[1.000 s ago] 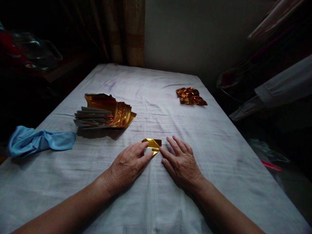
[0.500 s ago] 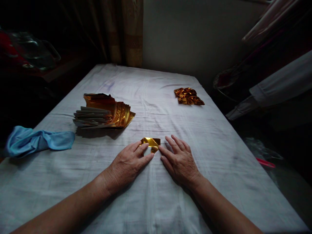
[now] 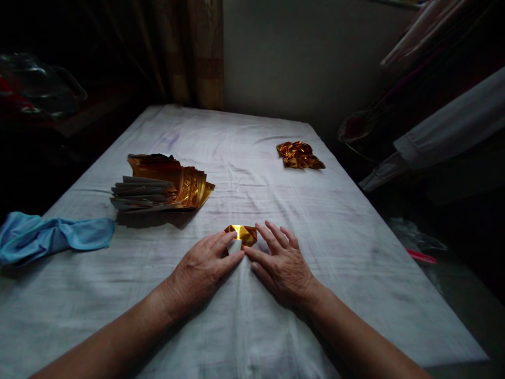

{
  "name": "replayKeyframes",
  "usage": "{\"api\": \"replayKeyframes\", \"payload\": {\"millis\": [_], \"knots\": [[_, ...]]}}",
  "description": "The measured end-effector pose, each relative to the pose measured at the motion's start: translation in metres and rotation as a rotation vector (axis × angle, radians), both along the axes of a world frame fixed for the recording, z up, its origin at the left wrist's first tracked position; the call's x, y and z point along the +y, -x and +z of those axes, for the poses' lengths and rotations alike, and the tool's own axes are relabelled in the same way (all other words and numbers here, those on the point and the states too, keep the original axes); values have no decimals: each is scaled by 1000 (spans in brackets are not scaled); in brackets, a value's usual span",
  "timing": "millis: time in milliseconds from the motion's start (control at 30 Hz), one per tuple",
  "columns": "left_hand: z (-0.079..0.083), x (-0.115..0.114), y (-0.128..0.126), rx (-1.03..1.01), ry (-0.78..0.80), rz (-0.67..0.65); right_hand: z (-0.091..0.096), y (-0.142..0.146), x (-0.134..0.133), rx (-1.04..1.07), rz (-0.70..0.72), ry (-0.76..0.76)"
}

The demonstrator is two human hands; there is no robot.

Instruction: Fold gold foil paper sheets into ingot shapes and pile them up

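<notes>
My left hand (image 3: 201,266) is pressing the folded gold foil (image 3: 246,235), can't tell if it's pinching; my right hand (image 3: 282,266) is spreading its fingers at the right end. Foil is lying between them on the white cloth (image 3: 347,316), long axis running left-right, white patch (image 3: 235,246) facing me. Foil stack (image 3: 158,185) is sitting beyond, left.

The right hand (image 3: 282,266) has moved nearer the left hand (image 3: 199,269).
</notes>
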State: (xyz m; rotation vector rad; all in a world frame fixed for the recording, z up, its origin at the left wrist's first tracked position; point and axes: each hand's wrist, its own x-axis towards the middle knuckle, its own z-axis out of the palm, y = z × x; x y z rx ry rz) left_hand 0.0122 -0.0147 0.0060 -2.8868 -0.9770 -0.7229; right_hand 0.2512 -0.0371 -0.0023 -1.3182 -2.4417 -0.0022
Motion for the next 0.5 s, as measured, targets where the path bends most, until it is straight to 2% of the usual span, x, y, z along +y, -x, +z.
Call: {"api": "replayKeyframes", "payload": {"millis": [233, 500], "knots": [[0, 0, 2, 21, 88, -4, -3, -3, -3, 25, -152, -38], [1, -1, 0, 0, 67, 8, -3, -1, -2, 24, -131, -69]]}}
